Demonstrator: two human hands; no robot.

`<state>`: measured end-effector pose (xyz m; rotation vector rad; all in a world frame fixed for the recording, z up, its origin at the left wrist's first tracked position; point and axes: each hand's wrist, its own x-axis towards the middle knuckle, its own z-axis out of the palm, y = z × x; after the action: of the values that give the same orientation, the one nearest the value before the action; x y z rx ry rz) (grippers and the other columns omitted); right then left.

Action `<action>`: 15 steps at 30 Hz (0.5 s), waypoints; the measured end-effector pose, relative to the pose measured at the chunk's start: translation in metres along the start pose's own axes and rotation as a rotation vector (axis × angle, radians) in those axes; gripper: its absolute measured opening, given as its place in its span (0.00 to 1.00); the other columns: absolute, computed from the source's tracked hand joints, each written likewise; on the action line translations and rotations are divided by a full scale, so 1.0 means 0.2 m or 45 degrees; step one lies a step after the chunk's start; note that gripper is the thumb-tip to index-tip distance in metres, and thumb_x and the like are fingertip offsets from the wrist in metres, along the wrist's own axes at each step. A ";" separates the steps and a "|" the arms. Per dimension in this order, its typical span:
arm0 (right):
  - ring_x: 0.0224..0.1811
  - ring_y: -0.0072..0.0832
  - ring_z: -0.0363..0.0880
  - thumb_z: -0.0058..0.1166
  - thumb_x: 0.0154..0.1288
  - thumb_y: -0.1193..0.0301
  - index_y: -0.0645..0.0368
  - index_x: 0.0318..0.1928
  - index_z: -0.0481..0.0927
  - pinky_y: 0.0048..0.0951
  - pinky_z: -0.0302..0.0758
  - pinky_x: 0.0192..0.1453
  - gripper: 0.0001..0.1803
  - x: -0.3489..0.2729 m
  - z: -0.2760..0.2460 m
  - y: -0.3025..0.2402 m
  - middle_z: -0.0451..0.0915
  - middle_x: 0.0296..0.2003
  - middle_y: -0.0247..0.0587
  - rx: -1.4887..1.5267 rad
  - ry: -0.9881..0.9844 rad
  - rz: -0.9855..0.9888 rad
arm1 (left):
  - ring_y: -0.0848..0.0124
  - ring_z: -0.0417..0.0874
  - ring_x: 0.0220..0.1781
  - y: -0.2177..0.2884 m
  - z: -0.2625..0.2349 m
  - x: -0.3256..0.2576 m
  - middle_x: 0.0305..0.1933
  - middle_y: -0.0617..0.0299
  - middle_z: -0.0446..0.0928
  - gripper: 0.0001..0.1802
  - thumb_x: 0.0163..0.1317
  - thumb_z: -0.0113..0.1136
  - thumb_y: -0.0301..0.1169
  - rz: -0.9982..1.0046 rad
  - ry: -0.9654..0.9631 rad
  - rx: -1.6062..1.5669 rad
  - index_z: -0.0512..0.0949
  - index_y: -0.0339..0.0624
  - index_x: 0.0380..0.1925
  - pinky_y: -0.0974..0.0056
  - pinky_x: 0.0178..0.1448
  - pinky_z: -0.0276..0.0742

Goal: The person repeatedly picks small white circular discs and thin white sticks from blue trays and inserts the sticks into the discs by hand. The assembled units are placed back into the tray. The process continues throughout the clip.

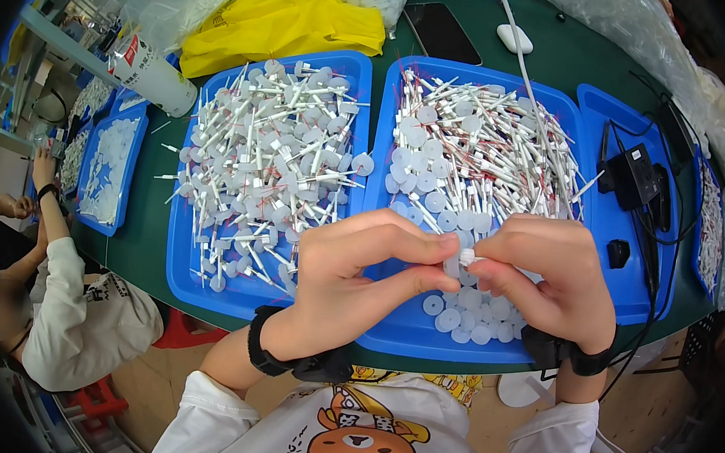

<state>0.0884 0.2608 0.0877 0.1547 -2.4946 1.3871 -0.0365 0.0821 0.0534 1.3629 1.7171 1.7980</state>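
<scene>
My left hand (359,269) and my right hand (550,275) meet above the near end of the middle blue tray (388,335). Between their fingertips they pinch one small white plastic part (465,258). Loose white round caps (466,311) lie in the tray just under my hands. Farther back in that tray is a heap of white stick-like parts with round ends (479,150). The blue tray on the left (196,290) carries a bigger pile of the same white parts (269,168). Both of my wrists wear black bands.
A third blue tray (630,286) at right holds a black device (635,175) with cables. A yellow bag (276,24), clear plastic bags, a white bottle (153,74) and a dark tablet (442,30) lie at the back. Another person (75,306) sits at left beside more trays.
</scene>
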 end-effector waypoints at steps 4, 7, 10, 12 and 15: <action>0.21 0.33 0.75 0.62 0.60 0.78 0.64 0.37 0.82 0.30 0.68 0.25 0.05 0.00 0.00 -0.01 0.78 0.24 0.42 0.168 -0.042 0.046 | 0.69 0.86 0.36 0.03 0.00 -0.01 0.36 0.52 0.85 0.15 0.44 0.75 0.16 -0.001 -0.009 -0.075 0.84 0.33 0.36 0.68 0.41 0.81; 0.21 0.32 0.75 0.61 0.61 0.78 0.64 0.38 0.83 0.30 0.69 0.25 0.05 0.00 0.00 -0.01 0.78 0.23 0.41 0.191 -0.046 0.062 | 0.69 0.85 0.36 0.03 -0.01 -0.01 0.37 0.51 0.84 0.16 0.43 0.74 0.14 0.004 -0.040 -0.050 0.84 0.32 0.36 0.68 0.43 0.80; 0.23 0.29 0.75 0.61 0.62 0.77 0.63 0.40 0.83 0.27 0.70 0.27 0.06 0.00 0.01 0.02 0.79 0.26 0.40 0.176 -0.038 0.061 | 0.70 0.84 0.36 0.00 0.00 -0.01 0.36 0.56 0.83 0.17 0.45 0.75 0.19 0.001 0.010 -0.054 0.83 0.35 0.38 0.68 0.41 0.78; 0.25 0.25 0.75 0.60 0.62 0.77 0.63 0.43 0.82 0.25 0.71 0.30 0.08 0.00 0.02 0.03 0.80 0.29 0.38 0.139 0.029 0.059 | 0.69 0.82 0.37 0.00 -0.01 0.00 0.37 0.59 0.82 0.18 0.47 0.75 0.21 0.073 0.050 0.022 0.82 0.37 0.40 0.67 0.42 0.76; 0.30 0.20 0.74 0.57 0.64 0.77 0.63 0.48 0.81 0.21 0.71 0.36 0.12 0.00 0.02 0.01 0.79 0.32 0.35 0.126 0.234 0.161 | 0.66 0.78 0.45 -0.02 -0.05 0.02 0.41 0.57 0.78 0.20 0.49 0.72 0.21 0.249 0.177 0.201 0.78 0.36 0.43 0.64 0.50 0.73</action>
<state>0.0867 0.2589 0.0846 -0.1080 -2.3211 1.5014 -0.0474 0.0803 0.0538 1.5507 1.8907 1.9370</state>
